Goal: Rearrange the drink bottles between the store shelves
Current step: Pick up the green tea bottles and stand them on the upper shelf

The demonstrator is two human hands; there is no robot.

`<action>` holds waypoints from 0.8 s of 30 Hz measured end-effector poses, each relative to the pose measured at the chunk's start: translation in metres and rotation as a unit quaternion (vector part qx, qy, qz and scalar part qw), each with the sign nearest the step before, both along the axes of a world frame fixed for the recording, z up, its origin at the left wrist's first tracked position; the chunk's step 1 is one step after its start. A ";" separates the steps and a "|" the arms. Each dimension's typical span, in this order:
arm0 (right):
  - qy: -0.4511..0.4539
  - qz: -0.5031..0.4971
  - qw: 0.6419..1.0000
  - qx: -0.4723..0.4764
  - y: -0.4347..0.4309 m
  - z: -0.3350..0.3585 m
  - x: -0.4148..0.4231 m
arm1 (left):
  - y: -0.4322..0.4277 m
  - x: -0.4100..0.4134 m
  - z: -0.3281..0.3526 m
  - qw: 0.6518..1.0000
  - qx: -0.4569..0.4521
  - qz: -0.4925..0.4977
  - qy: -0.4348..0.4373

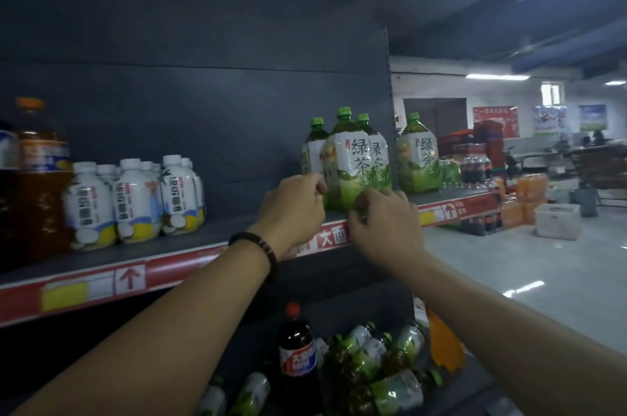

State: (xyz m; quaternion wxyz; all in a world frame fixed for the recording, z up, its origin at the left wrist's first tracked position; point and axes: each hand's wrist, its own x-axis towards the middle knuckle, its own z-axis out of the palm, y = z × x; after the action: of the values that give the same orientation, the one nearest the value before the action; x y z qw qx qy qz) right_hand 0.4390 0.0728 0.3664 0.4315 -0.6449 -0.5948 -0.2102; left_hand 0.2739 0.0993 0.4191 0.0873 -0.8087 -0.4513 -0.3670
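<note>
A large green tea bottle [349, 161] with a green cap and white-green label stands near the front edge of the upper shelf [210, 235]. My left hand [291, 208] grips its lower left side and my right hand [383, 222] grips its lower right side. Two more green tea bottles [314, 147] stand right behind it, and another one [418, 157] stands apart to the right. White coconut drink bottles [135, 201] stand in a group further left on the same shelf.
Tall brown and dark drink bottles [37, 178] stand at the far left. On the lower shelf lie several small green tea bottles [380, 368] beside an upright cola bottle [297, 358] and an orange bottle [444, 344]. A white crate [558, 220] sits on the aisle floor to the right.
</note>
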 end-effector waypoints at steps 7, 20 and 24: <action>-0.045 0.184 0.980 0.066 -0.046 -0.040 -0.058 | -0.076 -0.119 -0.059 0.958 0.284 0.041 0.026; -0.074 0.358 0.890 -0.271 -0.027 -0.220 -0.255 | -0.107 -0.339 -0.341 0.944 -0.070 0.245 -0.212; -0.022 0.392 0.867 -0.308 -0.013 -0.280 -0.309 | -0.095 -0.363 -0.394 0.893 -0.153 0.303 -0.297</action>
State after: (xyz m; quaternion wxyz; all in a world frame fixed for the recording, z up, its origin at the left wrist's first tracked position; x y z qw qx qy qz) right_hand 0.1301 0.0594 0.0859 0.2451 -0.4539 -0.8424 0.1560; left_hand -0.0886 0.0040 0.0247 -0.0686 -0.4895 -0.7300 -0.4720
